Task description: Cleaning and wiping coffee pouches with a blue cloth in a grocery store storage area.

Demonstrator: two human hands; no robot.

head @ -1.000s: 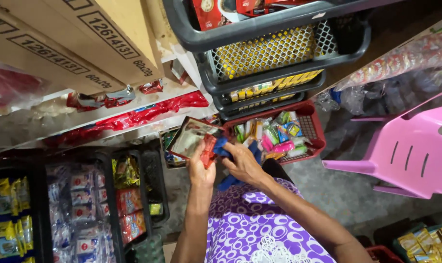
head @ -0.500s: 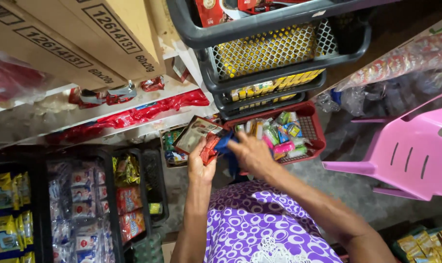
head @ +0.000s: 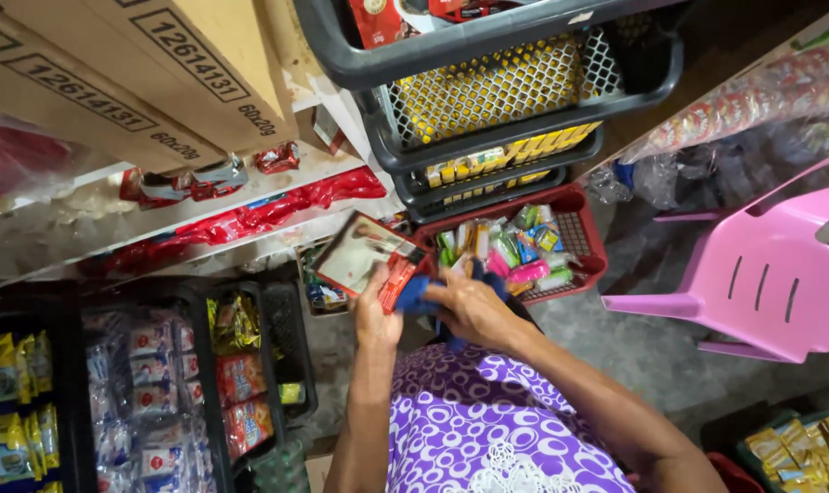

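Note:
My left hand (head: 375, 315) holds a flat red-edged card of small packets (head: 364, 254), tilted up in front of me. My right hand (head: 469, 306) grips a blue cloth-like item (head: 416, 294) beside the card's lower corner, touching a small red packet (head: 398, 281). Both hands meet just in front of a red basket (head: 586, 239) filled with several small colourful packets. My purple patterned garment (head: 487, 429) shows below the arms.
Stacked dark grey baskets (head: 524, 119) with yellow packets stand above the red basket. Cardboard boxes (head: 140, 82) rest on a white shelf at left. Black crates (head: 159, 383) of sachets sit lower left. A pink plastic chair (head: 761, 274) stands at right.
Both hands stay together at the card. The view has shifted slightly, and the right hand has closed in over the blue item at the card's lower edge.

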